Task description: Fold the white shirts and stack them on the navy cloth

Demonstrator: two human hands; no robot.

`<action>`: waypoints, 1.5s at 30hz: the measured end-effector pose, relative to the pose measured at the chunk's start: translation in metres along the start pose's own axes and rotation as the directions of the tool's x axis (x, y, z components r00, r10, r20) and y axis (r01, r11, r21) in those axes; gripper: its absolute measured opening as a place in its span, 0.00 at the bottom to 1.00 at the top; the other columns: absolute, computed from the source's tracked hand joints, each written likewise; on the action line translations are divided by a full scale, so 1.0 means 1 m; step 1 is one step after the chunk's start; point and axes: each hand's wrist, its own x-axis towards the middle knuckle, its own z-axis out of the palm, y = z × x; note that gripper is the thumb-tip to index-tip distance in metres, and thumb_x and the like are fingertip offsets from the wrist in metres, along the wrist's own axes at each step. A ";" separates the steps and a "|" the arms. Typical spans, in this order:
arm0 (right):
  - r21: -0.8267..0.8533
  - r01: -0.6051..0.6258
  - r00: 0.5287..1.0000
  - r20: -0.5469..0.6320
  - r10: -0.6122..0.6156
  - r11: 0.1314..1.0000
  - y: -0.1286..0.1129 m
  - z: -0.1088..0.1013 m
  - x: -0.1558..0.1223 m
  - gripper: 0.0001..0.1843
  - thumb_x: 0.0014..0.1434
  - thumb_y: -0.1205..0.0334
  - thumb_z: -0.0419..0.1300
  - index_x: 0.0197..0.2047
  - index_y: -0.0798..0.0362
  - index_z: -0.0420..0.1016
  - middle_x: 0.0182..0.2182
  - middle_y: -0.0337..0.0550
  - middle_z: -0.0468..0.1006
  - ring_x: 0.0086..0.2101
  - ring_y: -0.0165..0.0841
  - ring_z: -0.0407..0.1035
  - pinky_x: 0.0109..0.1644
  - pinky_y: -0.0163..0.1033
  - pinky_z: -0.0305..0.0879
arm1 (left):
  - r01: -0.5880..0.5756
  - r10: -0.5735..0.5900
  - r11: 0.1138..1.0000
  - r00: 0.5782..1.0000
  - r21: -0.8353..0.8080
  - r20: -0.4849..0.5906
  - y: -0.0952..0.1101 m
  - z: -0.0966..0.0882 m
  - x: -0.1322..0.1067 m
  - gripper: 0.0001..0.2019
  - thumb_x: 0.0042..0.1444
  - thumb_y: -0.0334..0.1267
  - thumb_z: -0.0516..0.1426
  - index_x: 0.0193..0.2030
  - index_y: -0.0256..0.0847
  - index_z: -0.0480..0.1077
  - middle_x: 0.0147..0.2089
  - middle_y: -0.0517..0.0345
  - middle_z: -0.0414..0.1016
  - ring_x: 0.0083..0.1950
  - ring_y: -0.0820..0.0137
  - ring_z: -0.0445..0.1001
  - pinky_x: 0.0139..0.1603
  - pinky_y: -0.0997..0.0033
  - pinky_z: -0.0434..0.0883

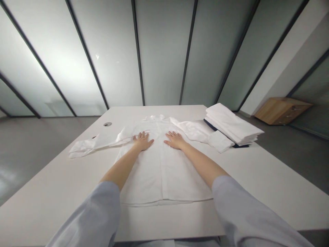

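Left hand (144,141) and right hand (175,140) lie flat, splayed and gripping nothing, on a white shirt (166,164) spread beneath and between them; light, even outward strokes should smooth it best.

And here it is, the white shirt (161,175), spread flat on the bench (51,192) in the middle of the frame! The collar (155,117) sits up at the far end, the hem (167,202) runs nearly straight across at lower centre, and a narrow strip (162,164) goes right down the middle. Look at the sleeves: one reaches out to the left of the frame, creased and slightly bent, the other slants off to the right, rumpled, its cuff (220,141) lying flat and wide. The lower body is smooth, wrinkles gathering nearer the top.
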 end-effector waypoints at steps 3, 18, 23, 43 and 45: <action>0.003 0.030 1.000 -0.008 -0.030 1.000 -0.004 0.003 -0.006 0.38 0.64 0.38 0.40 0.71 0.51 0.50 0.70 0.50 0.45 0.68 0.47 0.40 0.67 0.53 0.40 | -0.077 0.077 0.997 0.997 -0.006 0.004 -0.015 -0.003 0.007 0.35 0.62 0.61 0.39 0.71 0.46 0.49 0.75 0.47 0.41 0.73 0.53 0.42 0.67 0.42 0.46; -0.005 0.024 0.990 -0.137 -0.024 1.000 -0.001 -0.007 -0.037 0.24 0.65 0.52 0.49 0.60 0.53 0.68 0.55 0.54 0.68 0.54 0.43 0.62 0.59 0.44 0.54 | -0.129 0.107 0.985 0.978 -0.114 -0.181 -0.002 -0.003 -0.013 0.21 0.63 0.47 0.47 0.59 0.44 0.65 0.62 0.50 0.66 0.63 0.61 0.64 0.61 0.61 0.62; 0.108 0.133 0.972 -0.211 -0.108 0.985 0.018 0.005 -0.042 0.23 0.64 0.56 0.51 0.59 0.55 0.68 0.57 0.52 0.68 0.55 0.38 0.62 0.60 0.41 0.56 | -0.130 0.110 0.984 0.981 -0.118 -0.160 -0.003 0.003 -0.020 0.23 0.63 0.47 0.46 0.63 0.43 0.62 0.68 0.50 0.60 0.68 0.62 0.59 0.66 0.59 0.56; 0.368 -0.688 0.491 -0.399 0.774 0.626 0.111 -0.006 -0.064 0.35 0.54 0.56 0.56 0.64 0.57 0.61 0.64 0.63 0.55 0.64 0.59 0.43 0.62 0.65 0.42 | -0.151 0.125 0.970 0.981 -0.188 -0.146 -0.017 0.004 -0.026 0.25 0.59 0.46 0.50 0.61 0.41 0.65 0.68 0.51 0.61 0.67 0.62 0.60 0.66 0.65 0.57; 0.397 -0.742 0.463 -0.278 0.841 0.540 0.119 -0.006 -0.066 0.37 0.53 0.54 0.57 0.65 0.57 0.60 0.64 0.66 0.54 0.63 0.62 0.46 0.60 0.68 0.44 | -0.158 0.131 0.969 0.981 -0.192 -0.146 -0.017 0.004 -0.027 0.25 0.59 0.46 0.50 0.61 0.40 0.65 0.68 0.50 0.61 0.67 0.62 0.61 0.67 0.65 0.56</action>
